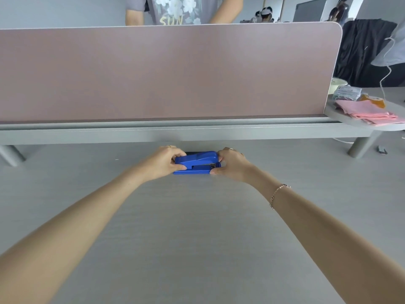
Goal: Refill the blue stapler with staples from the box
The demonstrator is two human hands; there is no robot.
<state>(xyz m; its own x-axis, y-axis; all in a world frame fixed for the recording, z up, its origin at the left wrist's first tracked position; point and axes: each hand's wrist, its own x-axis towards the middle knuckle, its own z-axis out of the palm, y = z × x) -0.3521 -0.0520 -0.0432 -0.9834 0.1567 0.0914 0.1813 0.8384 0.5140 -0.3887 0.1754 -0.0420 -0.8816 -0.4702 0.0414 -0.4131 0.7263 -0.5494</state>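
From the head view, the blue stapler (198,162) lies flat on the grey desk (197,227), just above the middle of the frame toward 12 o'clock, close under the grey rail that carries the pink divider panel (164,71). Its long axis runs from 9 to 3 o'clock, with the metal staple channel showing toward the 3 o'clock end.

The left hand (163,162) is clamped on the 9 o'clock end of the stapler, thumb on the near side and fingers curled over the top. The right hand (233,164) grips the 3 o'clock end, thumb low against the base and fingers over the front; a thin bracelet (278,194) sits on that wrist.

A dark strip shows just behind the stapler at 12 o'clock; what it is cannot be told.

At 2 o'clock, a raised shelf holds folded pink cloths (368,113).
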